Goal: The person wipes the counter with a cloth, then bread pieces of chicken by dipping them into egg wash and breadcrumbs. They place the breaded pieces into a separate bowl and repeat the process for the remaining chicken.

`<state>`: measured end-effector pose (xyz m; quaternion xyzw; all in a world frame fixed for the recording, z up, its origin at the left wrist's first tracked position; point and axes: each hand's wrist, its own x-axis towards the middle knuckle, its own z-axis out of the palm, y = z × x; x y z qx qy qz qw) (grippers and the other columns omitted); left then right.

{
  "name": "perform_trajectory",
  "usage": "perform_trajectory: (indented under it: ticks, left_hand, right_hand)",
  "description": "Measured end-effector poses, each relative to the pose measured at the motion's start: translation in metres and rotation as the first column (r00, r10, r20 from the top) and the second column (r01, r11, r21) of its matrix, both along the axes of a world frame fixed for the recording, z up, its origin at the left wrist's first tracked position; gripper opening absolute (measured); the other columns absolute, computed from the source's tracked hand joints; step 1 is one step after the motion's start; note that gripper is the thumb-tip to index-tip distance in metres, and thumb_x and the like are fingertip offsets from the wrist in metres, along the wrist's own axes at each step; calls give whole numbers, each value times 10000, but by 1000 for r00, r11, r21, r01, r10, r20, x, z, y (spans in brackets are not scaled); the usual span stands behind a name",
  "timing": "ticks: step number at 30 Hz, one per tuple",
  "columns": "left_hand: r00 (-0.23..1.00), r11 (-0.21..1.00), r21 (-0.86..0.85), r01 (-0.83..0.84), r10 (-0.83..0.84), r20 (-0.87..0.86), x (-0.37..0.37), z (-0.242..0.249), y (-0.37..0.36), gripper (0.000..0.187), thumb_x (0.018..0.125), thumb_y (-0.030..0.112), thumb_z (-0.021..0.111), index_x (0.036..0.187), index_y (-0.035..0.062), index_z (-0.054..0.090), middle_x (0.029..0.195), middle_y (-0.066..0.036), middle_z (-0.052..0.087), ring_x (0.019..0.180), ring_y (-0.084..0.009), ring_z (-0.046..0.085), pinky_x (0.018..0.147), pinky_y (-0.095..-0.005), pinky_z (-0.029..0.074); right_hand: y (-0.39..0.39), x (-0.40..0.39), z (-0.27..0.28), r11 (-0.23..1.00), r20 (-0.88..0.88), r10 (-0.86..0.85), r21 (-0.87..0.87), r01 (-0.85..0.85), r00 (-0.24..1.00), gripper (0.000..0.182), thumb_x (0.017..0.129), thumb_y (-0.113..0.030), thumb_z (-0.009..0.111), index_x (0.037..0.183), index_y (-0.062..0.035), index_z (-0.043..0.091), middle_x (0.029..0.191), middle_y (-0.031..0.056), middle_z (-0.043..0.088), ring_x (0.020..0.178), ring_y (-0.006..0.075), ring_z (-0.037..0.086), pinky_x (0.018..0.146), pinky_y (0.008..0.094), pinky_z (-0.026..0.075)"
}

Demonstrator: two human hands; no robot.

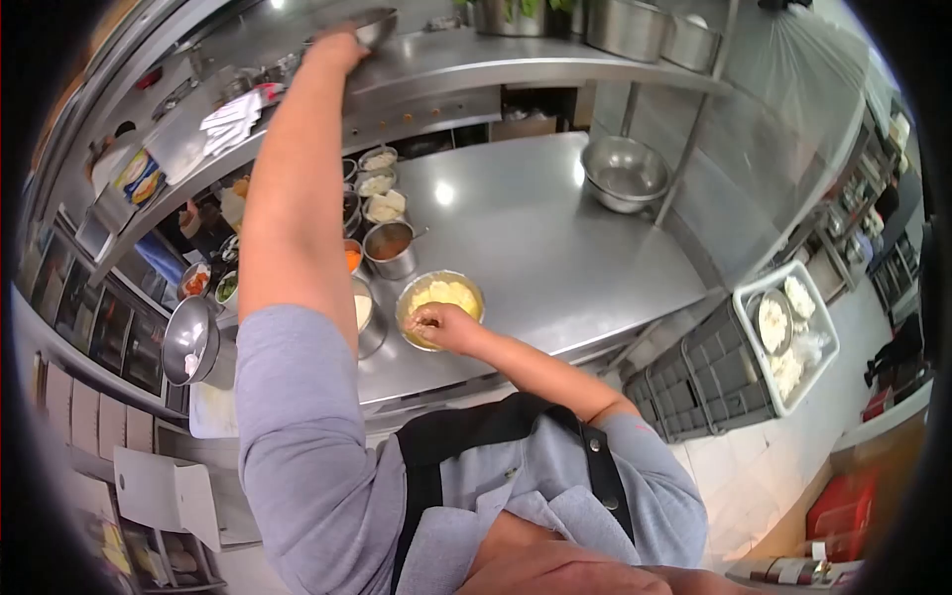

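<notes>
My left arm stretches up to the raised steel shelf. There my left hand (339,48) is closed on the near rim of a metal bowl (377,27); its fingertips are partly hidden and a little blurred. Lower down, my right hand (443,325) hangs over a metal bowl of yellow food (446,292) on the counter, near its front rim. The fingers of that hand are bent and pressed together, and what they hold, if anything, cannot be made out. Beside this bowl stands a steel pot with reddish-brown sauce (391,248), a handle leaning out.
Containers of white food (385,206) line the counter's left side. An empty steel bowl (625,174) stands at the back right, by the shelf post. Large pots (627,28) sit on the shelf. Right of the counter is a grey crate (704,382) under a white tub (831,342).
</notes>
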<state>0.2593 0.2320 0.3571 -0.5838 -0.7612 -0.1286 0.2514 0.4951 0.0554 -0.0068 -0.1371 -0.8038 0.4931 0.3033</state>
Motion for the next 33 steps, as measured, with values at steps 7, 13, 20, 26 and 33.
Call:
perform_trajectory:
  ticks: [7, 13, 20, 26, 33]
  left_hand:
    - [844, 742, 403, 535, -456, -281, 56, -11, -84, 138, 727, 139, 644, 822, 42, 616, 836, -185, 565, 847, -382, 542, 744, -443, 447]
    - [679, 593, 334, 733, -671, -298, 116, -51, -214, 237, 686, -58, 621, 889, 64, 642, 854, -75, 583, 851, -260, 557, 730, -345, 463]
    - [489, 484, 80, 872, -848, -202, 163, -114, -276, 244, 599, 63, 641, 841, 48, 629, 833, -64, 543, 818, -261, 556, 692, -342, 474]
    - [539, 532, 140, 835, -842, -19, 162, -145, -301, 252, 598, 45, 664, 848, 57, 635, 855, -74, 559, 829, -259, 554, 719, -333, 468]
    - [781, 846, 467, 257, -467, 414, 83, -209, -375, 138, 830, 71, 602, 940, 13, 542, 909, -85, 559, 835, -233, 545, 733, -325, 468]
  right_hand:
    - [15, -2, -34, 965, 73, -138, 233, 117, 988, 226, 733, -78, 621, 956, -53, 642, 994, 172, 607, 938, 308, 583, 845, 365, 456]
    - [19, -10, -37, 931, 197, -163, 356, 84, 967, 271, 714, -61, 610, 982, -91, 639, 981, 173, 563, 955, 364, 535, 847, 418, 443]
    - [12, -5, -44, 933, 242, -158, 354, 65, 957, 218, 771, -106, 564, 968, -53, 641, 1075, 206, 556, 997, 375, 517, 886, 424, 410]
    - [24, -10, -60, 939, 289, -198, 331, 96, 937, 234, 778, -93, 575, 1000, -56, 639, 1088, 181, 568, 1035, 350, 513, 917, 399, 397]
    - [27, 1, -51, 955, 195, -154, 283, 95, 969, 239, 771, -53, 590, 1005, -62, 637, 1061, 140, 595, 1038, 296, 533, 924, 355, 406]
